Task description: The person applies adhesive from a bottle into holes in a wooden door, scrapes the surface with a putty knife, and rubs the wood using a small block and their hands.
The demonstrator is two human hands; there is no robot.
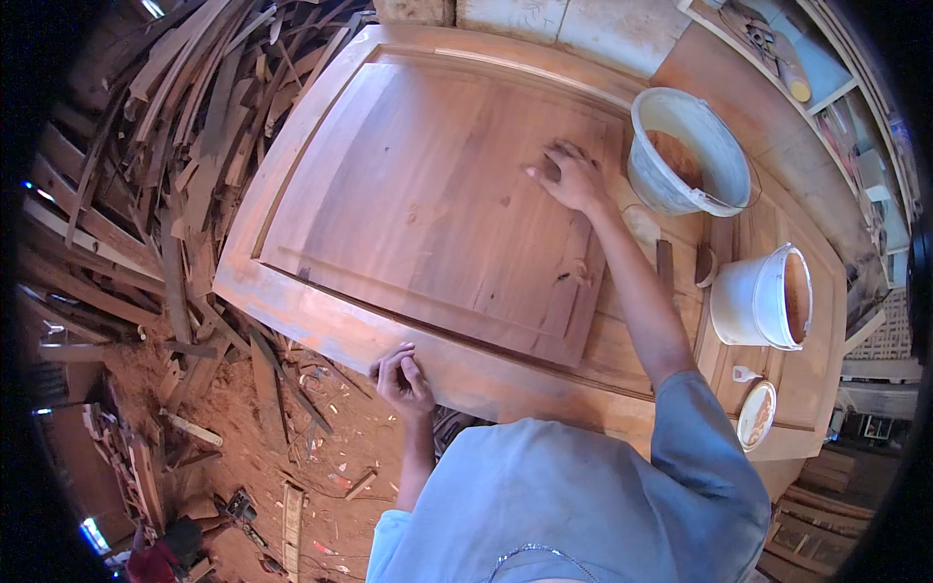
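A large panelled wooden door (428, 204) lies flat in front of me, with a raised panel inside its frame. My right hand (573, 180) reaches across to the panel's right part. Its fingers are bent around a dark gap, and whatever they hold is hidden and slightly blurred. At the near left edge of the door, my left hand (403, 382) rests with curled fingers against the frame's rim. Just right of my right hand stands a large grey bucket (671, 185) with brown material inside.
A white bucket (743, 306), a round lid (756, 416) with brown residue and a small white bottle (743, 373) sit at the right. Wood offcuts (194, 107) are heaped at the left, above a sawdust-covered floor (360, 447). Shelves (855, 146) line the far right.
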